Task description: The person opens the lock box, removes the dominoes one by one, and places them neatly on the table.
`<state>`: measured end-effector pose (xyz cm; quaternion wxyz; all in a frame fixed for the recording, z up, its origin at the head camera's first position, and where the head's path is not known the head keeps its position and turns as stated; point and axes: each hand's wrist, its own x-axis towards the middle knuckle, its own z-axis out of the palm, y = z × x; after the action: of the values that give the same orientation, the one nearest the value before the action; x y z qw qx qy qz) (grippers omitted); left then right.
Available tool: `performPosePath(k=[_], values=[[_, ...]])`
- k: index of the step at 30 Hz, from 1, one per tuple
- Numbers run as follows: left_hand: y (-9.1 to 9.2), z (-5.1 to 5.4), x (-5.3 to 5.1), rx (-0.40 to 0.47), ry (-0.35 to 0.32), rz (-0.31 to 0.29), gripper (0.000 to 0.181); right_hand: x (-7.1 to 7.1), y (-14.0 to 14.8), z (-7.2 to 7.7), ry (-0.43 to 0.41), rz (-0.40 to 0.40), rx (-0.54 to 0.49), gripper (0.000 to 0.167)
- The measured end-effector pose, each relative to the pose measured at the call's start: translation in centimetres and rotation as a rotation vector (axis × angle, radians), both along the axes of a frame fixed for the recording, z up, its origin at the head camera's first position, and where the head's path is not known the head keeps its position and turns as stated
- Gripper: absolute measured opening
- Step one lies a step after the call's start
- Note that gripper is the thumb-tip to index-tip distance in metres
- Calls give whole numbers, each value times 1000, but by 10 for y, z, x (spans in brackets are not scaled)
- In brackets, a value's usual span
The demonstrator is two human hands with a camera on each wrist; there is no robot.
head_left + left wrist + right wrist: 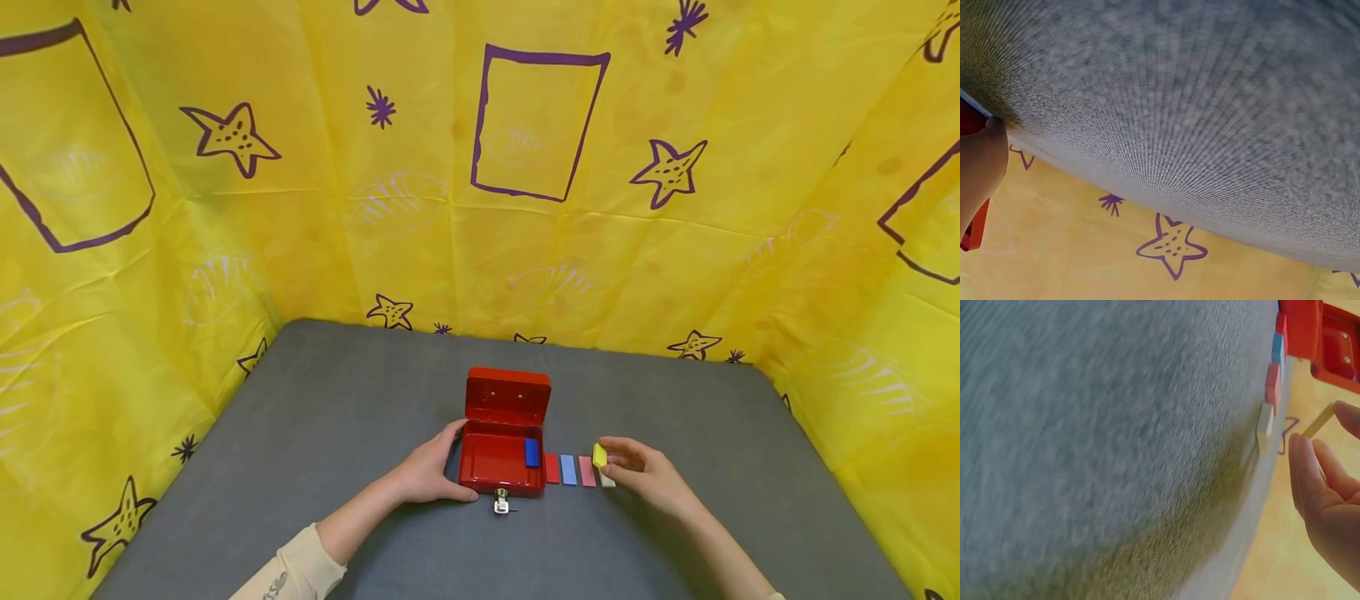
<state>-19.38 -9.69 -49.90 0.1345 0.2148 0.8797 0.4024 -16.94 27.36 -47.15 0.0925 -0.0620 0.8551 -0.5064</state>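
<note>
A red cash box (501, 479) stands with its lid (508, 396) raised and a key in the front lock (501, 502). Inside, at the right wall, is a dark blue block (532, 452). My left hand (431, 471) grips the box's left side, thumb at the front corner. Between thumb and fingers my right hand (648, 477) pinches a yellow block (599, 455), lifted off the table in the right wrist view. Beneath it lies a whitish block (1264, 428), in a row with a pink block (587, 472), a light blue block (567, 470) and a red block (552, 468).
The grey table (360, 392) carries the box near its middle, with the row of blocks running right from it. A yellow cloth (420, 250) with purple drawings hangs behind the table and along both sides.
</note>
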Motion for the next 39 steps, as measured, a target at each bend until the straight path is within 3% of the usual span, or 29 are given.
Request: performPosePath(k=[7, 12, 24, 31, 39], values=[[0, 0, -1, 0, -4, 1, 102, 0, 11, -1, 0, -28, 68, 48], [0, 1, 0, 0, -8, 1, 101, 1, 20, -4, 37, -36, 71, 48], [0, 1, 0, -1, -15, 7, 102, 3, 34, -5, 27, -50, 91, 48], [1, 1, 0, -5, -21, 18, 102, 3, 39, -7, 77, -26, 169, 46], [0, 0, 0, 0, -2, 6, 102, 5, 43, -10, 150, 12, 184, 45]])
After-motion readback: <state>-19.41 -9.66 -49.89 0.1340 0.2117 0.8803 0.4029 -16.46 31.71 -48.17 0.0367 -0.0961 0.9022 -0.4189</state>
